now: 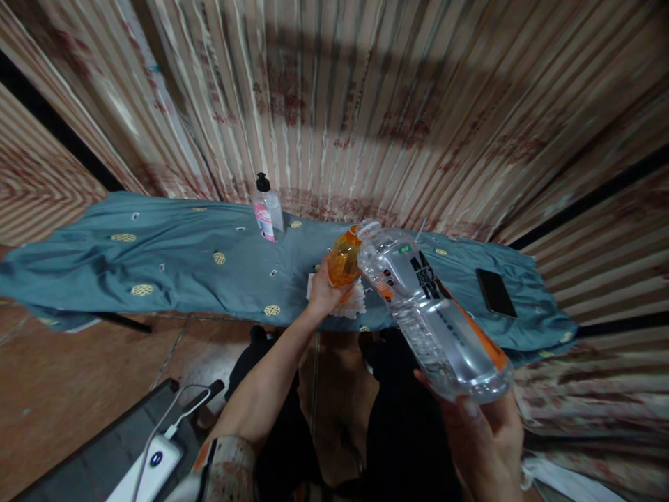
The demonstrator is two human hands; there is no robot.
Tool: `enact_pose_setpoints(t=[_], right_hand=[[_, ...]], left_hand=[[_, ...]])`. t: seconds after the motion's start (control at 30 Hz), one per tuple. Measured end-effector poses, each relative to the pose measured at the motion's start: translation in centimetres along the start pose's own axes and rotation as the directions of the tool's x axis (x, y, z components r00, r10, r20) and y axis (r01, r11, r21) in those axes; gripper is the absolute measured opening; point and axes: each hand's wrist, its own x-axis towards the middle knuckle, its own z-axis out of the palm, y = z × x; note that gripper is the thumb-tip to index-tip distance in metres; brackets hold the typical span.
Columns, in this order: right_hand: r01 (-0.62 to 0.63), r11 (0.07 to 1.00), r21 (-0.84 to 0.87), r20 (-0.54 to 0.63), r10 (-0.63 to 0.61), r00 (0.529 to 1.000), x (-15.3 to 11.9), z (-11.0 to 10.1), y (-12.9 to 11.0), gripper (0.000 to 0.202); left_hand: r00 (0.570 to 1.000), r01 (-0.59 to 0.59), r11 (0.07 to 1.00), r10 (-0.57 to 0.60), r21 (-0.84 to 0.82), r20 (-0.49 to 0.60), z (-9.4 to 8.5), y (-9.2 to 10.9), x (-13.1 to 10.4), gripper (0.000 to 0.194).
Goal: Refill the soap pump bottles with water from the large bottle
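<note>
My left hand [321, 293] grips a small orange cup [343, 259] and holds it just above the teal cloth-covered table [182, 265]. My right hand [483, 436] holds the base of a large clear plastic water bottle [433, 314] with an orange and black label. The bottle is tilted, with its open neck resting at the cup's rim. A white crumpled tissue [355, 303] lies on the cloth under the cup.
A pump bottle [267, 209] with a pink label stands at the back of the table. A dark phone [495, 293] lies on the cloth to the right. A white power bank [154, 464] with a cable sits at lower left. A striped curtain hangs behind.
</note>
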Motion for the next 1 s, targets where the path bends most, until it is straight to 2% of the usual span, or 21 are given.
enact_pose_setpoints(t=[0.57, 1.0], right_hand=[[0.005, 1.0, -0.012, 0.014, -0.005, 1.0, -0.01, -0.6, 0.51, 0.071], [0.002, 1.0, -0.009, 0.01, -0.002, 1.0, 0.11, -0.09, 0.19, 0.075]], left_hand=[[1.0, 0.002, 0.999, -0.002, -0.032, 0.006, 0.09, -0.29, 0.02, 0.072], [1.0, -0.01, 1.0, 0.01, -0.007, -0.005, 0.06, 0.03, 0.07, 0.07]])
